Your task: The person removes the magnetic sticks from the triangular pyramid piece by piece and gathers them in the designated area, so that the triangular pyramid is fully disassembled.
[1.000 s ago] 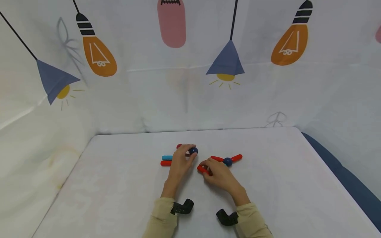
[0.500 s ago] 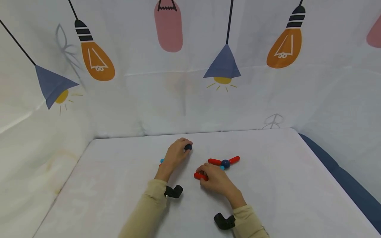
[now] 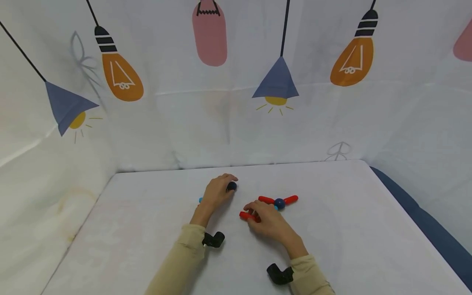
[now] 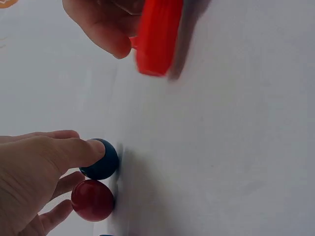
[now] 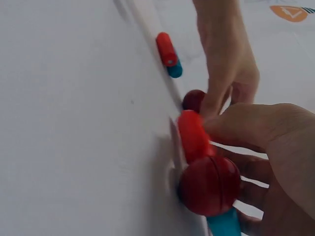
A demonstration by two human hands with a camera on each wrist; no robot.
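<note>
Left hand (image 3: 216,192): fingers curled over a dark blue ball (image 3: 231,186), fingertip (image 4: 93,150) pressed on its top, gripping it against the white table (image 3: 147,229). A red ball (image 4: 92,200) lies just beside the blue one, under the same fingers. Behind the hand, a red stick (image 5: 166,49) and a light blue stick (image 5: 174,70) lie side by side, touching.

Right hand (image 3: 267,221): thumb and fingers pinch a red stick (image 3: 248,216), held low at the table surface. In the right wrist view this stick meets a red ball (image 5: 210,186), with a light blue piece (image 5: 226,223) below it.

Assembly (image 3: 278,201): dark blue ball with red sticks jutting left and right, just beyond the right hand, apart from the left hand's ball.

Table edges: back edge meets a printed cloth backdrop (image 3: 228,102); left edge meets cloth wall; right edge drops to a dark blue strip (image 3: 424,221). Bare white surface lies wide on the left, right and near side of the hands.
</note>
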